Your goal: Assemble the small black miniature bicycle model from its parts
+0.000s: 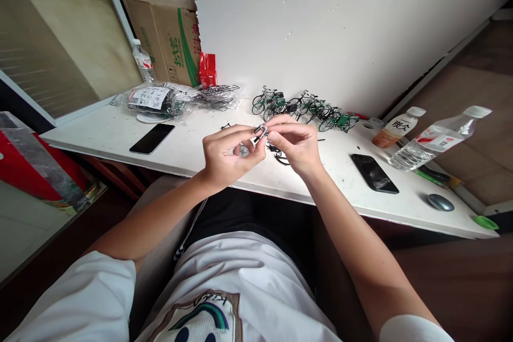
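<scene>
Between left hand (230, 152) and right hand (298, 141), small bent part (262, 130) — slanting up rightward

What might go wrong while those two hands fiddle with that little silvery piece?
The small silvery part, pinched by the left hand and right hand, might slip. It could then get lost beside the curved black part, or perhaps bounce off the white table, whose near edge is close to the hands.
</scene>
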The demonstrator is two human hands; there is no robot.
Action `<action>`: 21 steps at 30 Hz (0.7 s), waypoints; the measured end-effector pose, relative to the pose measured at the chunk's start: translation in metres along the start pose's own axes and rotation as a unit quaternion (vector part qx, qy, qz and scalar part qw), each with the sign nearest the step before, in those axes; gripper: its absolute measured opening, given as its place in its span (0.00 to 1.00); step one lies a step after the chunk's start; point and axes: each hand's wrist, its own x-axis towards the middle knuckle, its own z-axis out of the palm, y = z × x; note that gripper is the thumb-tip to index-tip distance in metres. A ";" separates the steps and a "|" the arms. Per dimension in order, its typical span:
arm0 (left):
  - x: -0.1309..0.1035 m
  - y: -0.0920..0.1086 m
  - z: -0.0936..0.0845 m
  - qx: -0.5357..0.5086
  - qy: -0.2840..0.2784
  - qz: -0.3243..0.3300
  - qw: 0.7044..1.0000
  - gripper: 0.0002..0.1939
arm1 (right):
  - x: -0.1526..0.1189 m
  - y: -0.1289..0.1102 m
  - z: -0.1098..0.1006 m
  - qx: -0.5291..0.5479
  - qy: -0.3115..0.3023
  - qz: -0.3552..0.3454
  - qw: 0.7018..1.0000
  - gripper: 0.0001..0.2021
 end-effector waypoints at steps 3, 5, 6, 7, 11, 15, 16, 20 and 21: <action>0.000 0.000 -0.002 0.015 -0.011 0.015 1.000 0.09 | 0.000 0.003 -0.003 0.014 -0.010 0.030 0.999 0.11; 0.000 0.000 -0.002 0.013 -0.008 0.032 0.999 0.07 | -0.001 0.004 -0.004 0.025 -0.017 0.047 0.998 0.13; 0.000 0.000 -0.002 0.007 -0.007 0.037 0.999 0.06 | -0.001 0.005 -0.004 0.029 -0.019 0.051 0.998 0.13; 0.000 0.000 -0.002 0.000 -0.006 0.039 0.999 0.05 | -0.001 0.006 -0.005 0.032 -0.020 0.054 0.998 0.14; -0.001 0.000 -0.002 -0.025 -0.006 0.030 0.999 0.04 | -0.001 0.006 -0.005 0.031 -0.021 0.057 0.998 0.15; 0.000 0.000 -0.003 -0.029 -0.008 0.018 0.999 0.04 | -0.001 0.007 -0.005 0.037 -0.027 0.052 0.998 0.14; 0.000 -0.001 -0.002 -0.026 -0.011 0.010 1.000 0.04 | 0.000 0.008 -0.005 0.038 -0.028 0.053 0.998 0.14; -0.002 -0.003 0.001 -0.037 -0.019 -0.047 0.998 0.07 | 0.000 0.012 -0.007 0.036 -0.028 0.067 0.997 0.15; -0.003 -0.003 0.003 -0.050 -0.018 -0.066 0.996 0.08 | 0.000 0.014 -0.007 0.038 -0.027 0.070 0.996 0.15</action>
